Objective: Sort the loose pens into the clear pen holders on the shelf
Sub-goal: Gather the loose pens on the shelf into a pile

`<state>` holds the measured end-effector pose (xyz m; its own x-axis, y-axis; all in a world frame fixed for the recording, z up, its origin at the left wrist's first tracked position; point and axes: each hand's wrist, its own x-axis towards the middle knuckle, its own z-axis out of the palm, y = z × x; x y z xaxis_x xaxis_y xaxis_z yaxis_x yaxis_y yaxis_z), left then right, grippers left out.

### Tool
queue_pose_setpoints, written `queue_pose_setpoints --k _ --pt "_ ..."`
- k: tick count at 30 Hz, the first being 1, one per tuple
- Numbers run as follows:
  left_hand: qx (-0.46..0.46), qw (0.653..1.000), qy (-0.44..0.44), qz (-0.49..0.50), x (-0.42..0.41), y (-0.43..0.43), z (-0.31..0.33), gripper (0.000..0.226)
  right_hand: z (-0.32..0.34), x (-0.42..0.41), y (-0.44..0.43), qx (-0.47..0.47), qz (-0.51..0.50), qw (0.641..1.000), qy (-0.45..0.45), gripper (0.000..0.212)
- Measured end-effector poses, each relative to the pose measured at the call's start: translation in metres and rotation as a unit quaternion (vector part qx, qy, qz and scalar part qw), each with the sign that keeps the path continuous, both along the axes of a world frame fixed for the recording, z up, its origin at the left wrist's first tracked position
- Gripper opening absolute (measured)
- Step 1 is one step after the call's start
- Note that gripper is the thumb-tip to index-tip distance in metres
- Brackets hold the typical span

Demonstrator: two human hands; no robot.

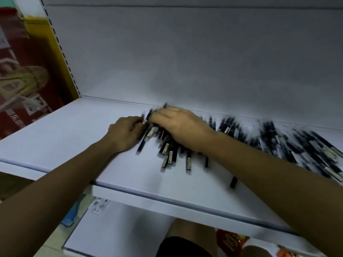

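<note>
dim, flat indoor light with a cool bluish cast over the white shelf and back panel. shadows soft and faint, a dull patch under the forearms. heavy motion blur: pens smear into dark streaks, worst at right; left hand and right hand soft-edged. wide-angle bend curves the shelf front and slotted upright. corners darker, background posters mushy.

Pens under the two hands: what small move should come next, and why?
Probably close the fingers round a small bunch and lift it. Both the left hand and right hand rest on the loose pens on the shelf; no holder is in view.
</note>
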<state>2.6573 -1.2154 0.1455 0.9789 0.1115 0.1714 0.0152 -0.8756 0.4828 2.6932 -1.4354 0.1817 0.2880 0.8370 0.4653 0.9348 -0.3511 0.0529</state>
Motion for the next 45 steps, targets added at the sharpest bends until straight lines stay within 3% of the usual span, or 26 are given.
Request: queue_pose_setpoints --k 6,10,12,14,15,17,20,22,24,27,34,40,45 --pt "-0.014 0.999 0.041 0.014 0.022 -0.017 -0.003 0.041 -0.001 0.032 -0.028 -0.094 -0.118 0.986 0.073 0.059" --pt "-0.016 0.999 0.047 0.001 0.028 -0.02 -0.008 0.051 -0.002 0.035 -0.039 -0.07 -0.14 0.981 0.117 0.077" --pt "-0.029 0.998 0.05 0.014 0.032 -0.024 -0.007 0.049 -0.004 0.039 -0.057 -0.059 -0.162 0.979 0.109 0.065" --pt "-0.073 0.996 0.037 0.024 0.033 -0.034 -0.004 0.056 -0.006 0.038 -0.086 -0.037 -0.21 0.968 0.132 0.038" --pt "-0.102 0.994 0.025 0.028 0.035 -0.039 -0.004 0.064 -0.007 0.038 -0.104 -0.026 -0.244 0.959 0.145 0.032" --pt "-0.138 0.99 0.015 0.025 0.041 -0.048 -0.004 0.078 -0.007 0.032 -0.144 -0.035 -0.332 0.927 0.169 0.045" --pt "-0.096 0.995 0.033 -0.019 0.051 -0.062 -0.008 0.092 -0.013 0.015 -0.192 -0.111 -0.442 0.856 0.245 0.068" --pt "-0.06 0.997 0.042 -0.024 0.056 -0.07 -0.009 0.1 -0.025 0.004 -0.203 -0.135 -0.464 0.829 0.28 0.081" --pt "-0.058 0.997 0.051 -0.032 0.055 -0.083 -0.008 0.101 -0.037 0.001 -0.203 -0.11 -0.472 0.828 0.28 0.086" --pt "-0.052 0.997 0.039 -0.048 0.052 -0.105 -0.007 0.094 -0.039 0.0 -0.191 -0.078 -0.48 0.828 0.279 0.07" --pt "-0.054 0.995 0.027 -0.08 0.055 -0.157 -0.008 0.085 -0.036 0.004 -0.183 -0.074 -0.465 0.834 0.285 0.067" --pt "-0.066 0.994 0.029 -0.08 0.067 -0.172 -0.015 0.094 -0.032 0.006 -0.188 -0.06 -0.458 0.836 0.297 0.068" --pt "-0.071 0.993 0.018 -0.09 0.07 -0.173 -0.018 0.088 -0.009 -0.003 -0.214 0.036 -0.445 0.871 0.204 0.054"
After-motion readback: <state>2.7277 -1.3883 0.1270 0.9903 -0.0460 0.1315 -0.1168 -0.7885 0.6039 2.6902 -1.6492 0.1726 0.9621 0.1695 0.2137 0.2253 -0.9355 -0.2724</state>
